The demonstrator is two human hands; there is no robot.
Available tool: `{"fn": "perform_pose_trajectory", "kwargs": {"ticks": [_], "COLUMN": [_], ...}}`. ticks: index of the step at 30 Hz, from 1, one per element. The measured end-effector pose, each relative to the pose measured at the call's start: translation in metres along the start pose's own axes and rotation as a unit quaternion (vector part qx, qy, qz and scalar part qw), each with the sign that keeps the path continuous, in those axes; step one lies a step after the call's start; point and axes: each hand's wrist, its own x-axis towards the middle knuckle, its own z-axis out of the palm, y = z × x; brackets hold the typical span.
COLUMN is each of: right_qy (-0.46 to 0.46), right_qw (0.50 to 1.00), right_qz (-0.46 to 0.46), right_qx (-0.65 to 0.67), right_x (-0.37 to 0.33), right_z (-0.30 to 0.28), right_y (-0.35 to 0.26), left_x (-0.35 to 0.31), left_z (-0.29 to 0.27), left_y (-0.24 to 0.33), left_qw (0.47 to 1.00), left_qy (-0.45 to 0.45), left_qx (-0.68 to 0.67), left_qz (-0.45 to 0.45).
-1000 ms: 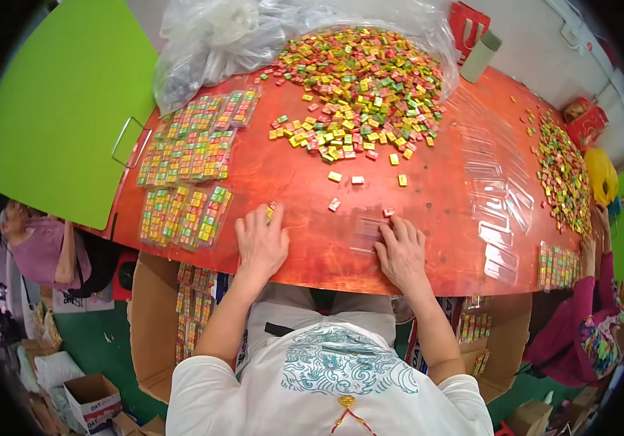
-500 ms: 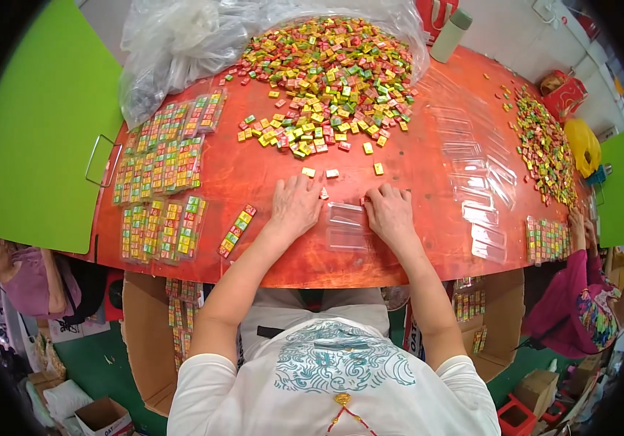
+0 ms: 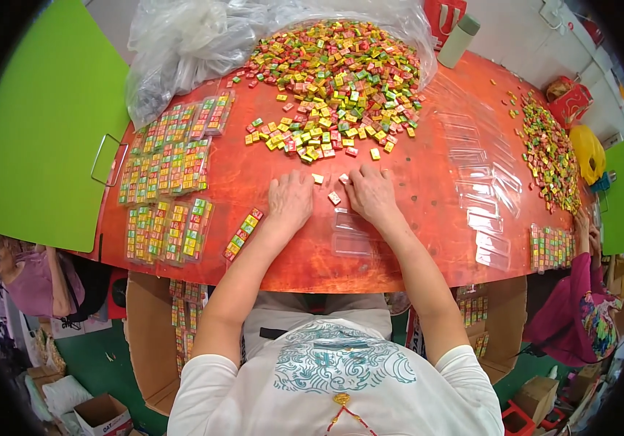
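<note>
Near the table's front edge, your left hand [image 3: 291,200] and right hand [image 3: 371,193] rest flat and released, corralling small loose wrapped candy cubes [image 3: 334,198] beside the clear plastic tray [image 3: 350,231].

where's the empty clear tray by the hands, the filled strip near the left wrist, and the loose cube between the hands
empty clear tray [image 3: 349,231], head view, middle of tray
filled strip [image 3: 243,234], head view, middle of strip
loose cube [image 3: 334,198], head view, top face

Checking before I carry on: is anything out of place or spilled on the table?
One filled strip lies askew by the left hand, apart from the neat rows. A few loose pieces sit between the hands, off the main pile.
</note>
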Motion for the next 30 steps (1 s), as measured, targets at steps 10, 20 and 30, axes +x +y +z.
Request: {"fn": "perform_pose_trajectory", "kwargs": {"ticks": [10,20,30], "right_qy": [0.003,0.065,-0.042], "right_qw": [0.999,0.990,0.985], "right_qz": [0.030,0.107,0.057], "right_qx": [0.039,-0.068,0.158], "right_x": [-0.025,-0.020,-0.011], "right_z": [-0.015,-0.011,-0.006], "right_y": [-0.004,0.048,0.000], "left_x": [0.005,-0.018,-0.035], "left_z": [0.000,-0.018,-0.031], "left_y": [0.000,0.044,0.039], "left_qw": [0.998,0.986,0.978], "left_qy": [0.047,-0.058,-0.086], "left_qx": [-0.029,-0.141,-0.184], "left_qz": [0.036,-0.065,-0.043]}}
